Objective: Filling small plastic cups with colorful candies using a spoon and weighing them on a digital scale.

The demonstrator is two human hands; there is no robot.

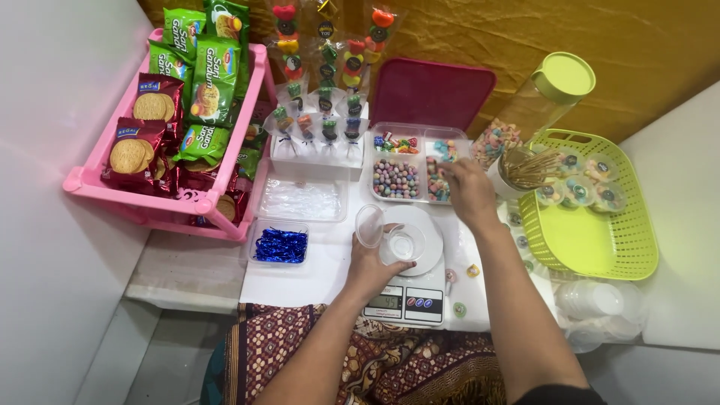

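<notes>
- Left hand (373, 264), centre of frame: fingers curled round the near side of a small clear cup (403, 244), thumb side up against its hinged lid (369, 225), which stands open to the left.
- Cup sits on the round white plate of a kitchen scale (411, 294); the scale's display lies just below the hand, toward the bottom of the frame.
- Right hand (466, 193), right of centre and above the cup: fingers pointed down into the right-hand section of a clear divided candy tray (409, 161). Fingertips hidden among the sweets; cannot tell whether they pinch anything.
- Cup lies below and left of the right hand, near but not touching it.
- Tray's red lid (431, 91) stands propped behind it, upper centre.
- Left of the tray: a white stand of candy skewers (322, 112), a shallow clear tub (304, 199), and below that a tub of blue wrapped pieces (280, 245).
- Upper left: pink rack (161, 201) stacked with biscuit packets.
- Right side: lime green basket (600, 240) holding a few filled lidded cups; a cup of wooden sticks (529, 169) and a clear jar with green lid (544, 97) by its upper left edge.
</notes>
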